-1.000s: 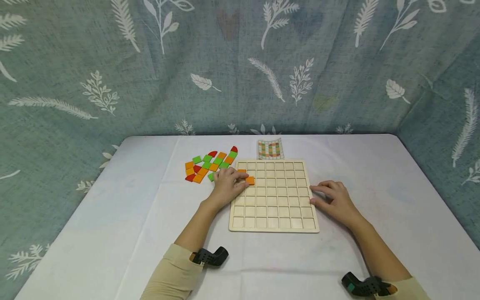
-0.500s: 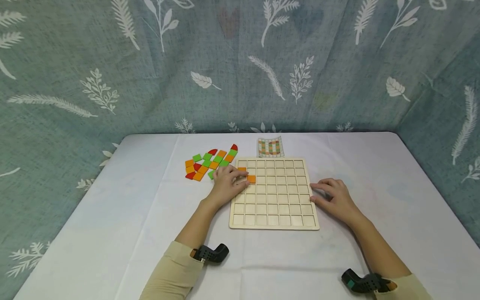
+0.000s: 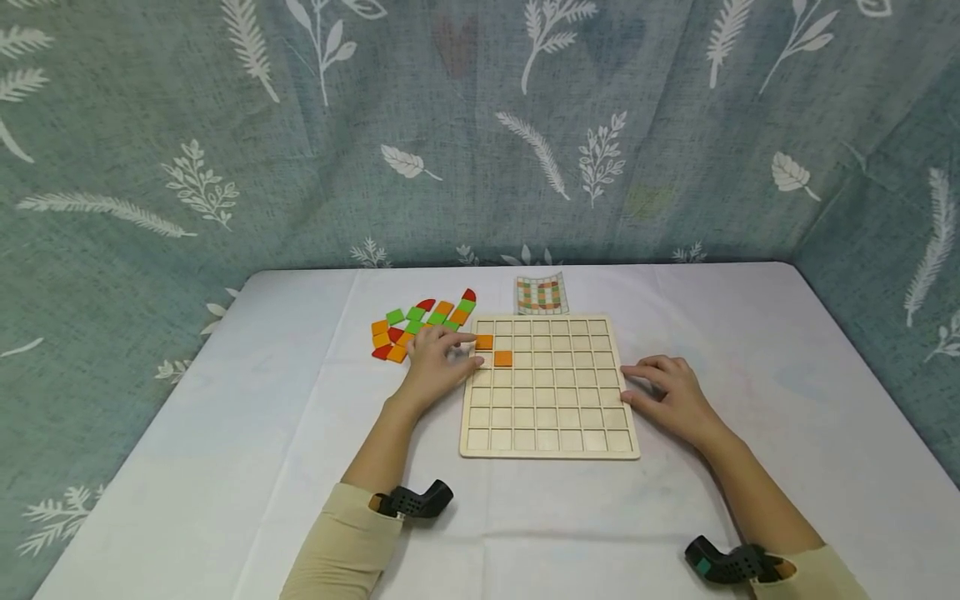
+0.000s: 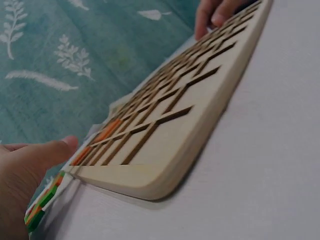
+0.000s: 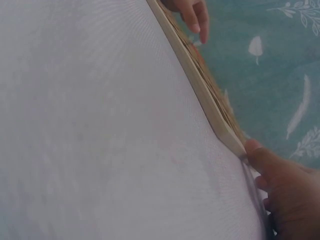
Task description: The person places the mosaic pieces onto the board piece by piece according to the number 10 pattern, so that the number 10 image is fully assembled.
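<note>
A pale wooden grid board [image 3: 551,400] lies flat on the table, two orange square tiles sitting in its cells. One orange tile [image 3: 485,342] is in the upper left corner area; the other orange tile [image 3: 503,358] sits one row nearer and one column to the right. My left hand [image 3: 435,362] hovers at the board's left edge, thumb and forefinger apart, with nothing visible between them. With its thumb and fingertips, my right hand [image 3: 670,398] touches the board's right edge. In the left wrist view, the left thumb [image 4: 55,152] shows beside the board's corner [image 4: 150,182].
Several loose green, orange and red tiles [image 3: 395,317] lie in a cluster left of the board, partly hidden by the left hand. A small pattern card [image 3: 542,294] with a coloured grid lies behind the board. A patterned curtain [image 3: 450,167] hangs beyond the white table [image 3: 262,400].
The lower orange tile shifted slightly right into its cell and is let go. My left hand has drawn back leftward from it. The right hand stays at the board's edge.
</note>
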Tool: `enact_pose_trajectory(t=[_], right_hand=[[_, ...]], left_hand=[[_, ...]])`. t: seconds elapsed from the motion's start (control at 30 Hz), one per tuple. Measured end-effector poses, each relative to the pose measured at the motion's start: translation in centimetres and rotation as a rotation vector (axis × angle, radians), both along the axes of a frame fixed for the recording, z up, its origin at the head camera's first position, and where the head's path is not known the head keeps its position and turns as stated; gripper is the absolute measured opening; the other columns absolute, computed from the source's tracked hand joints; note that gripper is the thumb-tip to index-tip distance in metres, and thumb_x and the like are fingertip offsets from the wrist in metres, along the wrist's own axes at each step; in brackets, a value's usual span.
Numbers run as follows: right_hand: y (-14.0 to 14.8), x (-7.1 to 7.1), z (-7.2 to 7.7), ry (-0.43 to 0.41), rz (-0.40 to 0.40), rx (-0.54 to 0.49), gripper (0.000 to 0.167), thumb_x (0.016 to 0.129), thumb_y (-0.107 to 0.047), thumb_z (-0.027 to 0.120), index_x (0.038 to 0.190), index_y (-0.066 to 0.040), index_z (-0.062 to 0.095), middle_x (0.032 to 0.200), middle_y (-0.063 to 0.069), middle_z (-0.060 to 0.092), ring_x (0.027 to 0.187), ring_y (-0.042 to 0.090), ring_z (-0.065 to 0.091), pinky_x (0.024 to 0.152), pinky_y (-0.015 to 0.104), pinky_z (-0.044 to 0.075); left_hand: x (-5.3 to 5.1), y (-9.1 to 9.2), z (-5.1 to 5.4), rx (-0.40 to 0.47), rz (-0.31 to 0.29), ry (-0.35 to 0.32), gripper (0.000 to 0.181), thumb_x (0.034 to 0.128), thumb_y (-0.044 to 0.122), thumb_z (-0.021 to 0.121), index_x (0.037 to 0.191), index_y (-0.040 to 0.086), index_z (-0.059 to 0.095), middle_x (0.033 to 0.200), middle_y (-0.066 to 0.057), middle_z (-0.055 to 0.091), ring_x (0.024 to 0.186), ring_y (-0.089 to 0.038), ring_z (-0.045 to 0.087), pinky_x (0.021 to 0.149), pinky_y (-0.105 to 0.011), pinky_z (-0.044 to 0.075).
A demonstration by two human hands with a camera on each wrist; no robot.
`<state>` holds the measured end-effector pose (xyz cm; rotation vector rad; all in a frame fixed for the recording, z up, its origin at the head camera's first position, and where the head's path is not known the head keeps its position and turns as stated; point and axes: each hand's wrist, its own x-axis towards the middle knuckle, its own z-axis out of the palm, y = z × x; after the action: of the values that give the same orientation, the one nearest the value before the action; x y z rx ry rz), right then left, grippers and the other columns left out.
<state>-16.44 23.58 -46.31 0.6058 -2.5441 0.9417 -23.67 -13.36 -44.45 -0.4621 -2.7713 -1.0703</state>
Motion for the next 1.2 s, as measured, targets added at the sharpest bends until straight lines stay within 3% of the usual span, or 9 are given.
enact_pose_trajectory(t=[0.5, 0.8, 1.03, 1.2], right_hand=[[-0.1, 0.1, -0.3, -0.017, -0.009, -0.001, 0.038, 0.074, -0.014, 0.079, 0.109, -0.003, 0.069, 0.103, 0.015, 0.06, 0.095, 0.029, 0.046, 0.08, 0.044, 0.032], [0.1, 0.1, -0.2, -0.011, -0.011, -0.007, 0.037, 0.074, -0.014, 0.079, 0.109, -0.004, 0.07, 0.103, 0.014, 0.06, 0.093, 0.027, 0.045, 0.079, 0.042, 0.032], [0.1, 0.0, -0.1, -0.009, -0.011, -0.009, 0.037, 0.074, -0.015, 0.079, 0.109, -0.004, 0.07, 0.104, 0.015, 0.06, 0.094, 0.028, 0.045, 0.08, 0.044, 0.031], [0.1, -0.1, -0.1, -0.007, -0.004, -0.011, 0.038, 0.073, -0.015, 0.079, 0.109, -0.004, 0.07, 0.104, 0.015, 0.06, 0.095, 0.029, 0.045, 0.081, 0.044, 0.031]], left_hand=[[0.1, -1.9, 1.5, 0.047, 0.083, -0.045, 0.039, 0.0793, 0.031, 0.076, 0.114, 0.015, 0.069, 0.111, -0.006, 0.057, 0.111, -0.027, 0.038, 0.093, -0.051, 0.014], [-0.1, -3.6, 2.0, 0.075, 0.123, -0.104, 0.039, 0.0796, 0.03, 0.076, 0.116, 0.016, 0.068, 0.113, -0.008, 0.058, 0.113, -0.027, 0.041, 0.093, -0.055, 0.009], [0.0, -4.9, 1.7, -0.041, 0.163, -0.115, 0.042, 0.08, 0.033, 0.074, 0.118, 0.016, 0.067, 0.111, -0.009, 0.057, 0.107, -0.03, 0.039, 0.091, -0.054, 0.009], [0.1, -5.4, 1.3, -0.147, 0.206, -0.072, 0.044, 0.08, 0.035, 0.073, 0.116, 0.01, 0.068, 0.116, -0.014, 0.057, 0.11, -0.035, 0.039, 0.092, -0.055, 0.011]])
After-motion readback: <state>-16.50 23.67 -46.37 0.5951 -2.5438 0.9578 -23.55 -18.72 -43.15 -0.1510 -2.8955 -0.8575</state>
